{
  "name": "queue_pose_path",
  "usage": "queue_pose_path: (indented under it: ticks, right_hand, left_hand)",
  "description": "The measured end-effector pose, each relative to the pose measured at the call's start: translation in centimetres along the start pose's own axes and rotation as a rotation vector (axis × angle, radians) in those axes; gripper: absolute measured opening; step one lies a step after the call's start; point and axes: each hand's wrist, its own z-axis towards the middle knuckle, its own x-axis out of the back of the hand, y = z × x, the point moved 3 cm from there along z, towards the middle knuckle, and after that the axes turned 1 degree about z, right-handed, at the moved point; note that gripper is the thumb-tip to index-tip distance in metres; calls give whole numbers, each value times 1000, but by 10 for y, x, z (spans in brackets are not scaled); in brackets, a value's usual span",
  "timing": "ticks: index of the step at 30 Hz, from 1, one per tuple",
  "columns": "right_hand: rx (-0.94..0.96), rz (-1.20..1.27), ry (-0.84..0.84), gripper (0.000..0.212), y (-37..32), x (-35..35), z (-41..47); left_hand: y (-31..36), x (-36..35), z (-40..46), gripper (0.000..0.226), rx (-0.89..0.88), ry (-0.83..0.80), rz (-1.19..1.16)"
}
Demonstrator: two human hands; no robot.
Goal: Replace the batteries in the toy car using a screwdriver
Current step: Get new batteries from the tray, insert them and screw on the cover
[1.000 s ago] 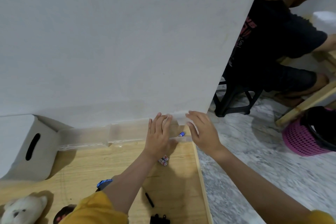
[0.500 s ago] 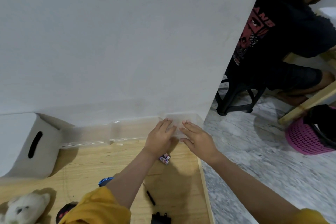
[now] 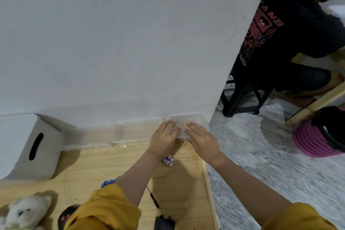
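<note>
— Two batteries (image 3: 169,160) are seen lying side by side on the tabletop (image 3: 104,162), near its right edge, just behind the left wrist. White wrappers with red and blue print can be made out; the lettering is too blurred to be read.

— And the hands?

— Both are laid flat on a clear plastic box (image 3: 188,119) at the far right corner of the tabletop, against the white wall. The left hand (image 3: 164,139) and the right hand (image 3: 202,141) are spread with fingers straight, so each grip is wide and nothing is clasped.

— Where is the screwdriver?

— A thin dark screwdriver (image 3: 153,198) is seen on the tabletop toward the near edge, partly hidden by the left forearm. A blue piece (image 3: 108,183), possibly part of the toy car, is glimpsed beside the yellow sleeve; more cannot be told. A black object (image 3: 164,223) lies at the near edge.
</note>
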Motion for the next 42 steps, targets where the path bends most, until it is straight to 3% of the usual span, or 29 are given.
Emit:
queue_pose_path:
  ticks: [6, 9, 14, 20, 23, 29, 35, 39, 42]
  right_hand:
    - [-64, -4, -95, 43, -9, 4, 3]
    - [-15, -63, -64, 38, -25, 10, -3]
    - [34, 26, -78, 23, -68, -4, -24]
    - [-176, 60, -281, 50, -98, -48, -25]
    - [-192, 42, -330, 51, -111, -64, -20]
    - [-257, -131, -212, 29, -126, -74, -21]
    - [-251, -127, -351, 39, -126, -80, -24]
    - [-312, -83, -434, 30, -125, -78, -24]
    - [-402, 104, -385, 26, -136, -63, -26]
  left_hand:
    - [11, 17, -6, 49, 135, -101, -64]
    - [13, 21, -27, 75, 211, -212, -109]
    - [12, 43, -95, 62, 457, -27, -305]
    - [-1, 58, -187, 65, 695, 21, -255]
    - [-6, 66, -226, 74, 775, 3, -244]
    - [-10, 70, -282, 89, 793, 21, -428]
    - [-13, 62, -303, 101, 785, -118, -691]
    - [-19, 60, -305, 115, 733, -259, -706]
    - [-22, 60, -305, 119, 743, -283, -793]
